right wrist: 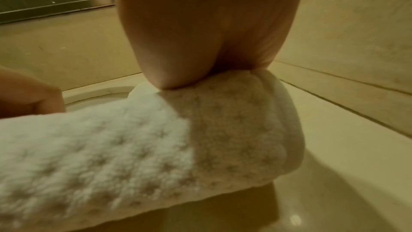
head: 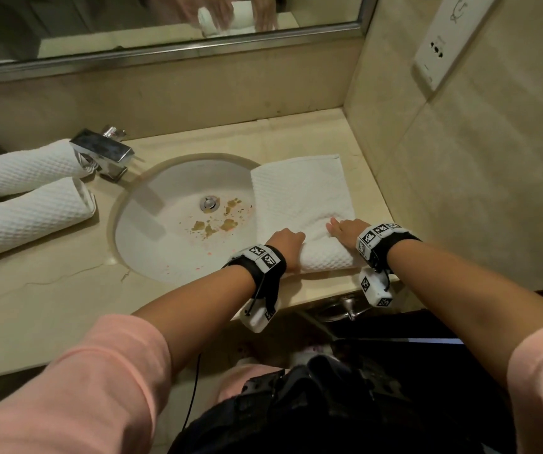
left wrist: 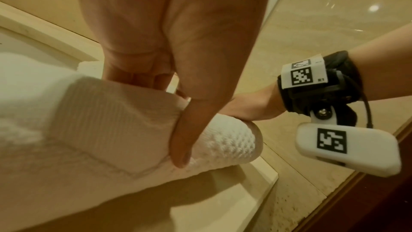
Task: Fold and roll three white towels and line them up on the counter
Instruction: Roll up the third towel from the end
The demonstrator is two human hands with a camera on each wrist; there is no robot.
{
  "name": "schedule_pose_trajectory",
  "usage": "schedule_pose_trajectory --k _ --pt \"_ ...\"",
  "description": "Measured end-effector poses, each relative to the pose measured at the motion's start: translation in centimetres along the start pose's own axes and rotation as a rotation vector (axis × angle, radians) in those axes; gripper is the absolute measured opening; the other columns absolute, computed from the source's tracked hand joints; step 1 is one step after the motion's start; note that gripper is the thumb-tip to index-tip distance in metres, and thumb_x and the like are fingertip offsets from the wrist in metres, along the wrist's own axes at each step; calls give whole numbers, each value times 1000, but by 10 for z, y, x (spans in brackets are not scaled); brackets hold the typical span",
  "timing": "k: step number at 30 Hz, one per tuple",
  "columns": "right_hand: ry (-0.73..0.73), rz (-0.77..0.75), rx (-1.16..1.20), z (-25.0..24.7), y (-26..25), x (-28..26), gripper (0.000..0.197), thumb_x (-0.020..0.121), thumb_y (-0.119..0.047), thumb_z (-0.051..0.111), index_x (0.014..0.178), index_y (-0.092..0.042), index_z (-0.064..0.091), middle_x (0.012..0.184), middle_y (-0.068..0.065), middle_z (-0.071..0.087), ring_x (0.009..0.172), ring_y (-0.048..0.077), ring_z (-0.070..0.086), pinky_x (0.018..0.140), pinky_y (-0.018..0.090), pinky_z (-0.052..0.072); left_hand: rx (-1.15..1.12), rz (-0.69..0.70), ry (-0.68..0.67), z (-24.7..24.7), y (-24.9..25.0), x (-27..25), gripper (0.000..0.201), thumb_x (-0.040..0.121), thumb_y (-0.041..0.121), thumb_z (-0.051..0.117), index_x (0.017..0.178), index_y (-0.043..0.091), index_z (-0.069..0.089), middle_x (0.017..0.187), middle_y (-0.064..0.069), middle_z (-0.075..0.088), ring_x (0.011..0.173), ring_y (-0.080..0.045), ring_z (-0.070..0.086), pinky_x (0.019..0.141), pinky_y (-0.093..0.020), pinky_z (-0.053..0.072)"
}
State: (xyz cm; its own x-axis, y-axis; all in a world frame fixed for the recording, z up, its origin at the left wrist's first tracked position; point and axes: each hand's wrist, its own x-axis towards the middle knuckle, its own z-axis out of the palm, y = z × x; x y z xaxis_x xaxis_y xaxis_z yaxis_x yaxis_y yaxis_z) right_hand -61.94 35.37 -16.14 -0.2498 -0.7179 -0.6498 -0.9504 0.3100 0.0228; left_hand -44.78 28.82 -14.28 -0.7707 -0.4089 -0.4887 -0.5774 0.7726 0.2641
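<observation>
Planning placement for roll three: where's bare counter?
Free: front-left counter between sink and front edge; strip behind the flat towel to the back wall. Crowded: far left, two rolled towels by the faucet.

The scene was dimly lit in warm yellow. Straight lines were bowed by wide-angle distortion in the head view. Small glare spots were seen on the surface (left wrist: 323, 29), and the towel (right wrist: 111, 147) was rendered blurred in the right wrist view.
</observation>
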Motion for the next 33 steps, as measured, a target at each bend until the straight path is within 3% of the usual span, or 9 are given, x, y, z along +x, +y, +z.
schedule_pose_trajectory --k 4,7,9,12,16,20,25,30,33 --pt "-4 0 16 1 -3 -3 49 105 -13 21 151 -6 10 160 13 10 133 34 39 107 39 36 -27 -23 -24 0 1 2 51 72 25 78 113 8 52 111 -15 61 99 -31 60 76 -34 48" --pt "23 -28 -41 -1 -8 -10 41 105 -19 23 143 -5 32 146 17 38 123 34 49 99 38 40 -27 -31 -40 1 4 4 52 71 24 80 112 7 53 111 -15 61 98 -30 61 77 -35 50" --pt "179 -71 -94 4 -8 -15 35 104 -28 28 118 -9 55 118 13 60 99 28 58 86 35 47 -30 -30 -51 2 4 7 53 71 24 80 112 6 53 111 -15 61 99 -30 61 78 -35 51" --pt "426 -214 -55 23 -3 -20 47 97 -47 27 92 -13 59 95 8 65 77 20 52 71 32 42 -58 -46 -63 0 1 10 54 70 24 81 113 7 54 112 -14 61 100 -29 61 80 -35 51" --pt "377 -419 -69 43 2 -29 80 77 -74 39 122 -9 51 113 9 55 97 25 52 87 37 43 -71 -63 -73 0 0 14 50 76 21 76 116 5 52 116 -15 60 105 -30 59 88 -36 51" --pt "274 -295 -242 40 -10 -22 78 65 -35 79 129 -9 42 124 8 49 109 25 47 92 35 37 -60 -108 -59 12 4 14 54 79 20 70 123 6 42 123 -16 52 111 -33 53 92 -41 47" --pt "156 -150 -309 24 -31 -14 69 72 -25 75 128 -13 37 125 4 50 115 23 49 96 35 38 19 -153 49 35 12 9 49 85 23 56 127 6 40 130 -14 41 118 -32 42 97 -40 39" --pt "91 -141 -291 16 -36 -10 62 69 -25 73 121 -19 40 116 3 55 104 24 54 90 38 46 208 -46 129 47 17 -1 83 81 47 65 143 11 22 138 -11 30 121 -31 36 100 -41 33" --pt "28 -120 -253 10 -37 -3 55 68 -28 72 114 -22 41 110 2 56 98 24 57 84 41 51 310 -21 198 54 24 -6 74 86 44 61 140 8 25 134 -11 34 118 -30 38 100 -40 31"
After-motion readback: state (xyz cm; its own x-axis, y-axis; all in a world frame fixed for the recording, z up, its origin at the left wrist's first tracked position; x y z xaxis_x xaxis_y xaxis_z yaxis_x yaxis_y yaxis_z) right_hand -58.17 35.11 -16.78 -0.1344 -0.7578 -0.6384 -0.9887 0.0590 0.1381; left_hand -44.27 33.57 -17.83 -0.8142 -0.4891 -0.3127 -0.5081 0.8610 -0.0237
